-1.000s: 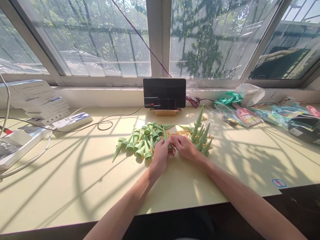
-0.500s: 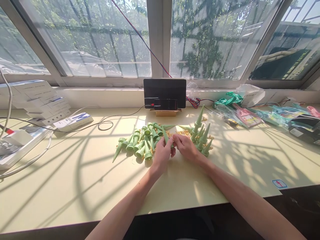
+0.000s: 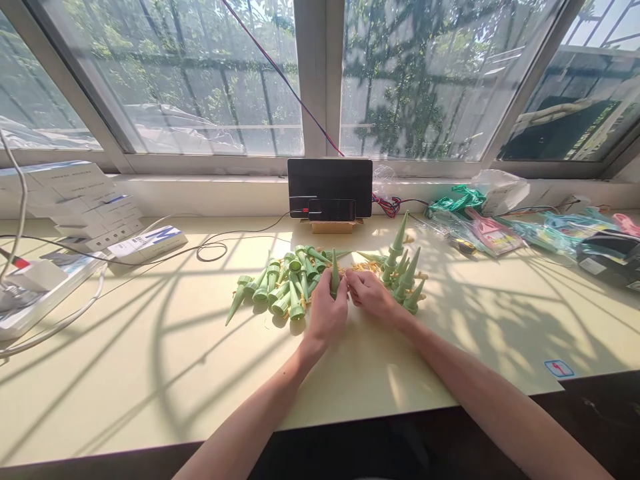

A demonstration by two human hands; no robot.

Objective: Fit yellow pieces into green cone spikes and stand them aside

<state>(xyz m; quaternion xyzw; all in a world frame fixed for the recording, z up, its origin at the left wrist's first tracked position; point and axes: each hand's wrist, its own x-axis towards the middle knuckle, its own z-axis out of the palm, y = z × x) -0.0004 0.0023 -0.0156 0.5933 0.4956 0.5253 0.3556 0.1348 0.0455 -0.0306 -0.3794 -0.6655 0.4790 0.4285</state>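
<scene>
My left hand (image 3: 327,308) is closed around a green cone-shaped piece (image 3: 335,272), whose tip points up and away from me. Close beside it, my right hand (image 3: 371,293) has its fingertips pinched together; what they hold, if anything, is too small to make out. A pile of green cones (image 3: 280,283) with ringed, hollow ends lies left of my hands. Several more green cones (image 3: 401,273) are bunched to the right, some upright. Small yellowish pieces (image 3: 367,266) are scattered behind my fingers, partly hidden by them.
A black tablet (image 3: 330,180) stands at the window, with a phone (image 3: 332,210) before it. White boxes (image 3: 75,197) and a power strip (image 3: 47,293) are at the left. Bagged items (image 3: 493,233) lie at the back right. A thin black cable crosses the left side.
The green cone in my left hand has turned more upright, and the hand has rotated with it. My right hand has shifted only slightly.
</scene>
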